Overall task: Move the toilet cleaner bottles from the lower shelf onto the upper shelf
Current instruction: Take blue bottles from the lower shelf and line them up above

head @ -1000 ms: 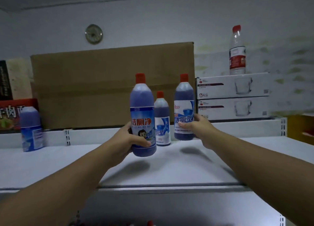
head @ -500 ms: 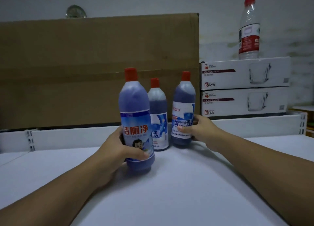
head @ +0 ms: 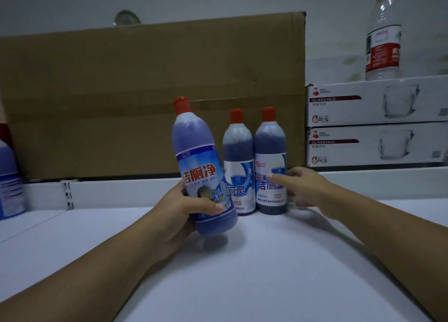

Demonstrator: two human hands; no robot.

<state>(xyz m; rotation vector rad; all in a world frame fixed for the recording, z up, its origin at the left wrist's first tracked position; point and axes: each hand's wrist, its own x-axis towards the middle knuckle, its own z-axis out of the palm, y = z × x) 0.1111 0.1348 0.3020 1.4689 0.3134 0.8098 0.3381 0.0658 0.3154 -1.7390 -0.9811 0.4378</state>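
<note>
Three blue toilet cleaner bottles with red caps are at the middle of the white upper shelf [head: 266,273]. My left hand [head: 184,215] grips the nearest bottle [head: 201,166], which tilts left with its base just above the shelf. The middle bottle [head: 238,166] and the right bottle [head: 270,161] stand upright side by side against the cardboard box. My right hand [head: 303,188] is beside the right bottle with its fingers straightened, fingertips at the label, no longer wrapped round it.
A large cardboard box [head: 145,91] stands behind the bottles. Two stacked white glass-mug boxes [head: 375,123] sit at the right, with a clear water bottle [head: 384,35] on top. Another blue bottle [head: 9,176] stands at the far left edge.
My right hand has loosened from the right bottle, which now stands on the shelf. The bottle in my left hand has tilted left. The view has moved closer.
</note>
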